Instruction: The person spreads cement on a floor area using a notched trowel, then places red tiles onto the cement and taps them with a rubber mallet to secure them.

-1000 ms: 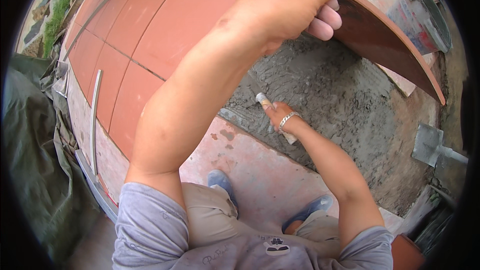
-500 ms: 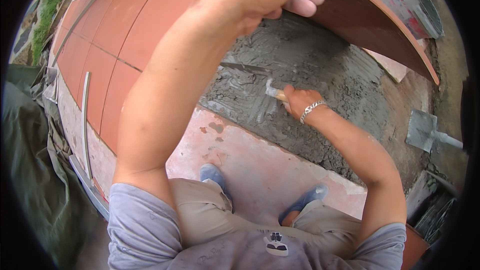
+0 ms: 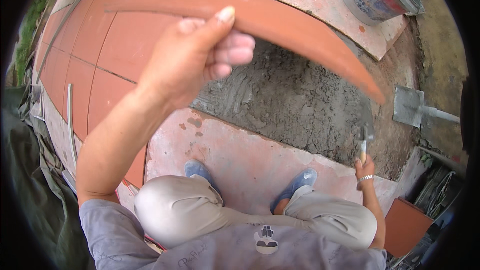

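Observation:
My left hand (image 3: 197,52) grips a large terracotta floor tile (image 3: 295,27) by its near edge, thumb on top and fingers curled below. The tile is tilted and seen nearly edge-on above the far side of a grey mortar bed (image 3: 305,100). At the right end of the bed, my right hand (image 3: 365,168) is closed around the light handle of a trowel (image 3: 363,147). The trowel's blade points away from me and is blurred against the mortar. Laid terracotta tiles (image 3: 110,92) adjoin the bed on the left, partly behind my left arm.
A stained bucket (image 3: 372,2) stands at the far right. Below it lies a flat shovel (image 3: 409,106). Another tile (image 3: 407,225) lies at lower right. Metal strips (image 3: 70,120) and a dark green tarp (image 3: 22,145) are at left. My feet are on a pinkish slab (image 3: 240,145).
The tile has swung from steeply raised to a flatter tilt. My left hand has come lower and left with it. My right hand has carried the trowel off the mortar's middle, rightward and nearer me.

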